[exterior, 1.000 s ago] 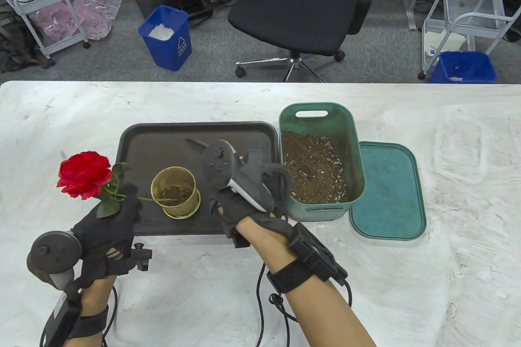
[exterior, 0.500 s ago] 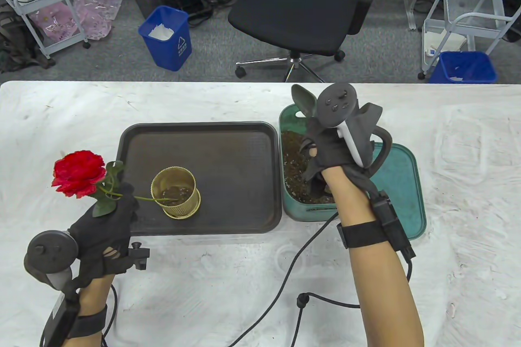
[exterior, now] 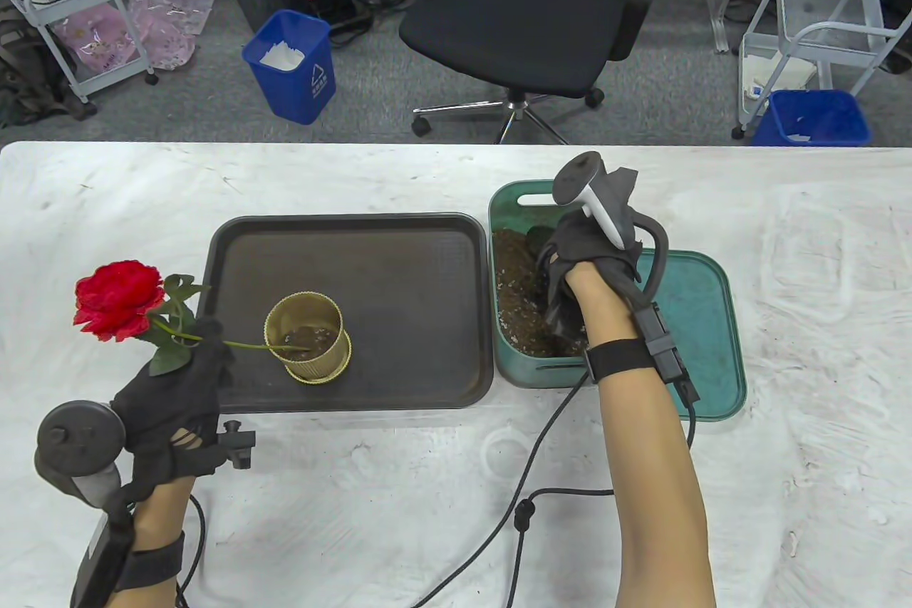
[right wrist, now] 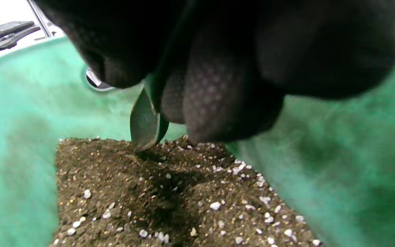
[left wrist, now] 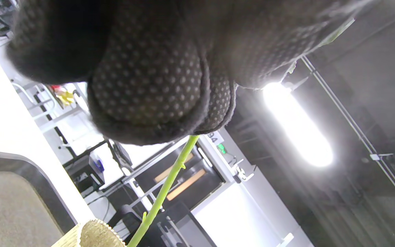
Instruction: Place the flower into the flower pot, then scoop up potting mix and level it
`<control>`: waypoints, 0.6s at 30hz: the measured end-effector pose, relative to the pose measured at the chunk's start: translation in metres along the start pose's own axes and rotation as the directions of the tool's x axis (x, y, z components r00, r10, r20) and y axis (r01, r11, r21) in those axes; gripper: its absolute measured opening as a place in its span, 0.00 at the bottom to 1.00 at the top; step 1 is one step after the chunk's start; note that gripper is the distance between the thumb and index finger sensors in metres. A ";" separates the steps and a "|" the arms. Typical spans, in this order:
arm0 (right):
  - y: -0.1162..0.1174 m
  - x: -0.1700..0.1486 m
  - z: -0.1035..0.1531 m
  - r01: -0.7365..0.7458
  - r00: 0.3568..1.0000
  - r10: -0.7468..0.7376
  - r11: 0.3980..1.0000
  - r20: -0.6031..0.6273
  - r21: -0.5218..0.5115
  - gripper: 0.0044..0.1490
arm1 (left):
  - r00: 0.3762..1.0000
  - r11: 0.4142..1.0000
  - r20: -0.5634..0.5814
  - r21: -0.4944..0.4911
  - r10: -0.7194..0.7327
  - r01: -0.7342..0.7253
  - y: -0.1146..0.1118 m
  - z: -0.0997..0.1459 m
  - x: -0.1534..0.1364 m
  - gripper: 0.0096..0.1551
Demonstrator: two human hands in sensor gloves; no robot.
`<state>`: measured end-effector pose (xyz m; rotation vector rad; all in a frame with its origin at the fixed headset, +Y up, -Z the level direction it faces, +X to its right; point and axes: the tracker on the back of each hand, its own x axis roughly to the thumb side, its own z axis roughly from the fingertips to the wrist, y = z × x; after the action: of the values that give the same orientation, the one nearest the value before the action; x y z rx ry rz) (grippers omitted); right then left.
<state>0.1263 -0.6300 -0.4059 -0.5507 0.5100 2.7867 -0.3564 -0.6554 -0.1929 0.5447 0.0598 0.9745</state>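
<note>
now my left hand [exterior: 174, 398] pinches the flower [exterior: 117, 298], stem end in the flower pot [exterior: 308, 337]; my right hand [exterior: 584, 255] grips the scoop [right wrist: 144, 125], tip touching the potting mix [right wrist: 170, 192]. next: dig, lift level.

From above, we look steeply down across the white table [exterior: 399, 537], facing away from the person toward the floor and an office chair [exterior: 527, 16] beyond the far edge. Our left wrist camera sits tight under the left hand [left wrist: 156, 68], tilted up toward a ceiling light [left wrist: 297, 123]; the gold flower pot [left wrist: 91, 235] shows at its bottom edge and also in the table view. Our right wrist camera looks from very close into the green bin [right wrist: 22, 113] at the potting mix [right wrist: 170, 202], both shared with the overhead view.
</note>
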 end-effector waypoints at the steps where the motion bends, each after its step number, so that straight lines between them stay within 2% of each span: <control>1: 0.002 0.001 -0.002 0.000 1.000 0.000 1.000 -0.002 0.006 0.33 | 1.000 1.000 0.000 0.000 -0.001 0.001 0.000 0.000 0.000 0.22; 8: 0.017 0.006 -0.010 -0.018 1.000 0.019 0.993 -0.003 0.113 0.34 | 1.000 1.000 -0.003 -0.002 0.000 0.000 0.000 0.000 0.000 0.22; 10: 0.019 0.005 -0.011 0.024 1.000 -0.025 0.986 0.001 0.163 0.34 | 1.000 1.000 0.001 -0.001 -0.005 0.005 0.000 0.000 0.000 0.23; 12: 0.025 0.004 -0.013 0.089 0.996 -0.090 0.958 -0.007 0.271 0.35 | 1.000 1.000 0.001 0.002 -0.009 0.009 0.001 0.000 0.000 0.23; 15: 0.026 0.001 -0.014 0.170 0.985 -0.167 0.936 -0.035 0.309 0.36 | 1.000 1.000 -0.002 0.004 -0.007 0.007 0.001 0.000 0.000 0.22; 18: 0.024 -0.007 -0.015 0.286 0.957 -0.284 0.881 -0.063 0.378 0.36 | 1.000 1.000 0.001 0.004 -0.011 0.011 0.001 0.000 0.000 0.22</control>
<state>0.1301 -0.6587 -0.4090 -0.4961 0.8747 2.3223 -0.3573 -0.6551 -0.1929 0.5483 0.0643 0.9641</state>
